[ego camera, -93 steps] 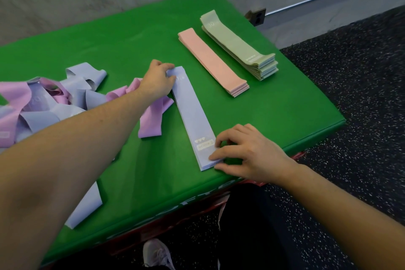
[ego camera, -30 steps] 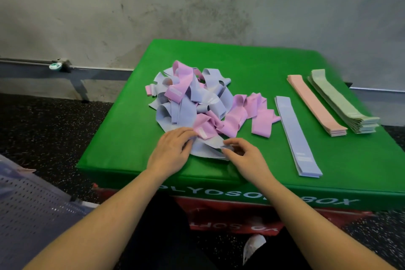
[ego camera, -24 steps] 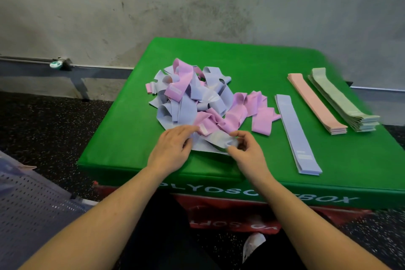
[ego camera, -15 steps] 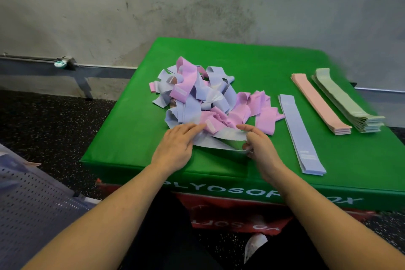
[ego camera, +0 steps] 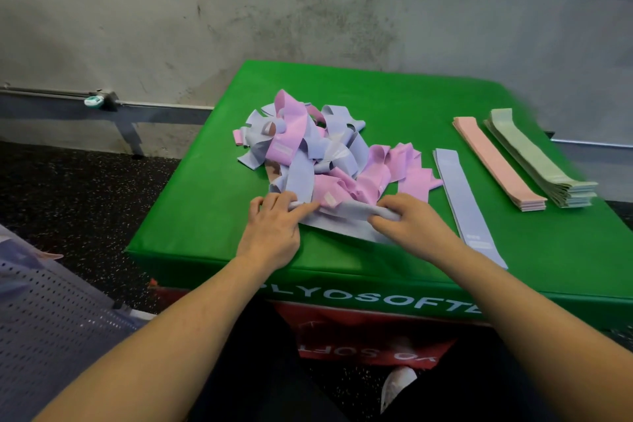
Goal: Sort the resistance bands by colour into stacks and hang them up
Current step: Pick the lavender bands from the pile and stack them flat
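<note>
A tangled pile of lavender and pink bands (ego camera: 318,154) lies in the middle of the green plyo box top (ego camera: 394,96). At the pile's near edge a lavender band (ego camera: 346,221) is held at both ends: my left hand (ego camera: 274,229) pinches its left end and my right hand (ego camera: 407,223) grips its right end. Right of the pile lie three sorted stacks side by side: a flat lavender stack (ego camera: 466,205), a salmon-pink stack (ego camera: 496,161) and a taller pale green stack (ego camera: 537,158).
The box stands against a grey concrete wall (ego camera: 308,20). A perforated grey bench or crate (ego camera: 44,329) is at the lower left. The dark speckled floor (ego camera: 78,188) surrounds the box. My shoe (ego camera: 397,387) shows below the box's front edge.
My view swung from the lavender stack to the pile. Both hands took hold of a lavender band at the pile's near edge, and my right hand drew its end to the right.
</note>
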`<state>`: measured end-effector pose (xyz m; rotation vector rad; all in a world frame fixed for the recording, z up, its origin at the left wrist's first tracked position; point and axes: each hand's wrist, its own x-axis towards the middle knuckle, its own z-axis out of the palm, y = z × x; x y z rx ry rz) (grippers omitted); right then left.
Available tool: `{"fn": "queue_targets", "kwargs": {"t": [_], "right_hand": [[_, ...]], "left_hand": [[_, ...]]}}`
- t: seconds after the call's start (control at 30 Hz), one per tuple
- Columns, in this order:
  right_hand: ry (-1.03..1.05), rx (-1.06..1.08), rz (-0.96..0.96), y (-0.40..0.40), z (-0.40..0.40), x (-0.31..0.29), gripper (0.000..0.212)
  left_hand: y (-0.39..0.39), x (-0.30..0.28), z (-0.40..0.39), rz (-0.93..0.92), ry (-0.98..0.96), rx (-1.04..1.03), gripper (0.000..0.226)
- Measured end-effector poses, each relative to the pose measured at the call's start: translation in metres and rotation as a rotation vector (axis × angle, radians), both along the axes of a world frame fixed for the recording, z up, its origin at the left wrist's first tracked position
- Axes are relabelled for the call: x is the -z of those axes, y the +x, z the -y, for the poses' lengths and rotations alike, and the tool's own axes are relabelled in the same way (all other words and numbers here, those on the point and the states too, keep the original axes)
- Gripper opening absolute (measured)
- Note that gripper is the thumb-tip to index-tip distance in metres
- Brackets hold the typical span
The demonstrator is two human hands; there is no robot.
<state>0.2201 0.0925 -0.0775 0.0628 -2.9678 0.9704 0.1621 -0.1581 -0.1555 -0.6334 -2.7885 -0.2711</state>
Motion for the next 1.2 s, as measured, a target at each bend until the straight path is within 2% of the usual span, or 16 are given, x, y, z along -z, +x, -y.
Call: {"fn": "queue_targets", "kwargs": {"t": [0.1, 0.23, 0.33, 0.43, 0.5, 0.6, 0.67, 0.77, 0.87, 1.0, 1.07, 1.13, 1.2], "right_hand": [[-0.282, 0.085, -0.083, 0.007, -0.003, 0.004, 0.011], [-0.737, 0.184, 0.047, 0.017, 0.001, 0.005, 0.018], [-0.889, 0.216, 0.071, 0.019, 0.009, 0.004, 0.014], [-1.004, 0.239, 0.084, 0.014, 0.015, 0.005, 0.016], [-1.091, 0.264, 0.076, 0.010, 0.018, 0.003, 0.012], [-1.225, 0.341, 0.064, 0.005, 0.019, -0.004, 0.021], [-1.127, 0.396, 0.042, 0.002, 0.016, -0.005, 0.019], [-0.827, 0.398, -0.014, -0.001, 0.008, -0.003, 0.016], [-0.544, 0.294, 0.004, -0.003, 0.004, -0.007, 0.013], [-0.147, 0.130, 0.186, 0.001, -0.006, -0.009, 0.045], [0.009, 0.090, 0.227, 0.002, -0.012, -0.006, 0.047], [0.025, 0.057, 0.272, 0.005, -0.014, -0.008, 0.038], [-0.066, 0.054, 0.279, 0.009, -0.015, -0.013, 0.031]], "left_hand": [[0.002, -0.001, -0.001, -0.021, 0.003, -0.004, 0.059], [0.004, -0.002, 0.000, -0.074, 0.048, 0.053, 0.047], [0.003, -0.006, -0.004, -0.081, 0.191, 0.223, 0.041], [0.001, -0.025, -0.023, 0.040, 0.320, 0.383, 0.052], [-0.003, -0.035, -0.035, 0.143, 0.267, 0.416, 0.060], [-0.011, -0.034, -0.038, 0.209, 0.056, 0.401, 0.069], [-0.018, -0.028, -0.032, 0.174, -0.048, 0.426, 0.069], [-0.025, -0.020, -0.023, 0.140, -0.158, 0.445, 0.078], [-0.028, -0.015, -0.016, 0.138, -0.128, 0.420, 0.079], [-0.029, -0.012, -0.013, 0.133, -0.011, 0.410, 0.071], [-0.028, -0.010, -0.012, 0.145, 0.032, 0.385, 0.061], [-0.024, -0.008, -0.011, 0.120, 0.042, 0.381, 0.053], [-0.019, -0.007, -0.012, 0.090, 0.073, 0.382, 0.048]]}}
